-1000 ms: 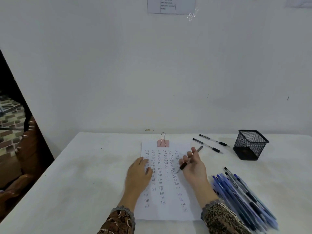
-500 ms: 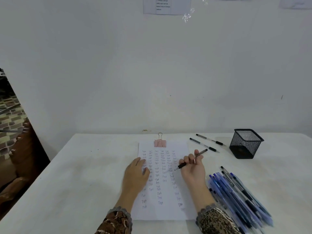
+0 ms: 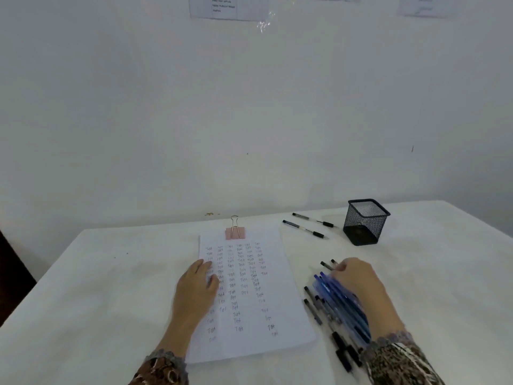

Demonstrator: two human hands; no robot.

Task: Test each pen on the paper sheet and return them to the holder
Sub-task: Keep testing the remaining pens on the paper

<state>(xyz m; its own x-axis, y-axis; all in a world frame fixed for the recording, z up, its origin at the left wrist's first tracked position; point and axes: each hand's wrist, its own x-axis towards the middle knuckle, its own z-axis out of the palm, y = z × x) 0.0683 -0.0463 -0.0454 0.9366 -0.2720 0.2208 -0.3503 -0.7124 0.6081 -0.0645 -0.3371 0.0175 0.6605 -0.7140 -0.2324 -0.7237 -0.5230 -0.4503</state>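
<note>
Your left hand [image 3: 197, 287] lies flat, fingers straight and together, pressing the left edge of the paper sheet [image 3: 249, 307]. The sheet runs out to the right of that hand and away from you, its columns of small written marks starting just under your fingertips. A pink binder clip [image 3: 235, 233] grips the sheet's far edge, well beyond the hand.

Your right hand [image 3: 358, 279] rests on the far end of the pile of pens [image 3: 341, 301], fingers bent down onto it. The fingertips are blurred, so I cannot tell whether they pinch a pen or only touch the pile. Two black pen ends [image 3: 326, 264] stick out just past your fingertips. The blue pens fan back under your palm toward your patterned sleeve [image 3: 399, 359], and a few black pens [image 3: 312, 309] lie just to the left of the wrist.

The mesh holder [image 3: 365, 222] stands upright on the table [image 3: 111, 287], beyond your right hand and apart from it. Two more black pens [image 3: 304, 229] lie side by side to the holder's left, beyond the hand.
</note>
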